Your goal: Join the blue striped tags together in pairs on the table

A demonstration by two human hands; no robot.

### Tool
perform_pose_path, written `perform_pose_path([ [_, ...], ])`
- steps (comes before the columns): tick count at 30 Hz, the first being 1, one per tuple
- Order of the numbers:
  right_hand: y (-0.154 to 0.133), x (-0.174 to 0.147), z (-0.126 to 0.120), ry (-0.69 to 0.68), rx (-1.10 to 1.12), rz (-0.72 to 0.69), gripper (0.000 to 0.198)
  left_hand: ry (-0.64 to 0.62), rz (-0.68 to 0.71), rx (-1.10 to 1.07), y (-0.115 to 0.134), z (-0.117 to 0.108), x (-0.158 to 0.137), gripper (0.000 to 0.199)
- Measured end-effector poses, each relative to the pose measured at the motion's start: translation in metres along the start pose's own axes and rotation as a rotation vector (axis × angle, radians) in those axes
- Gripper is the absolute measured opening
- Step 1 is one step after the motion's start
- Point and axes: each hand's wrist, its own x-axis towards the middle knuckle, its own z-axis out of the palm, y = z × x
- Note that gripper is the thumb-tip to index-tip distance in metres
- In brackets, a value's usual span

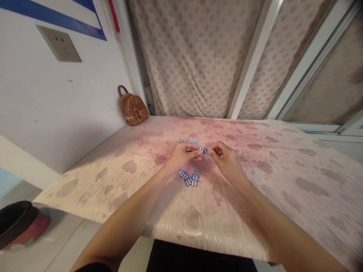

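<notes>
Between my two hands, just above the table, is a small blue-and-white striped piece (pixel 204 150). Its left end is pinched by the thumb and fingers of my left hand (pixel 185 154), its right end by my right hand (pixel 224 155). The piece is too small to tell its exact kind. More blue-and-white pieces (pixel 194 142) lie in a row behind my left hand, which partly hides them. Nearer to me, a loose cluster of similar pieces (pixel 189 179) lies flat on the patterned tablecloth (pixel 193 219).
A brown mini backpack (pixel 134 107) stands at the table's far left corner against the wall. Behind the table hangs a dotted curtain (pixel 195 56) beside white frames. A power socket (pixel 60 43) is on the left wall. A dark-rimmed bin (pixel 24 223) stands on the floor at left.
</notes>
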Motion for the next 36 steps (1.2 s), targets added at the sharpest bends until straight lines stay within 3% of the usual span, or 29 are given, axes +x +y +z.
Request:
perform_pose_path([
  [12,0.005,0.001,0.005,0.02,0.096,0.075,0.018,-0.011,0.017,0.039,-0.004,0.001,0.001,0.024],
  [16,0.009,0.002,0.006,-0.06,0.156,0.068,0.016,-0.025,0.021,0.05,-0.006,0.0,0.001,0.024],
  [25,0.016,0.002,0.009,-0.096,0.129,0.098,0.016,0.157,0.048,0.083,0.002,-0.005,0.004,0.01],
  [30,0.02,-0.007,0.018,-0.363,-0.134,0.082,0.012,0.313,0.082,0.192,-0.003,-0.022,0.014,0.009],
  [33,0.022,-0.014,0.025,-0.519,-0.175,0.019,0.016,0.331,0.094,0.219,-0.004,-0.028,0.017,0.01],
  [36,0.022,-0.019,0.03,-0.579,-0.193,-0.051,0.027,0.329,0.1,0.22,-0.005,-0.029,0.017,0.01],
])
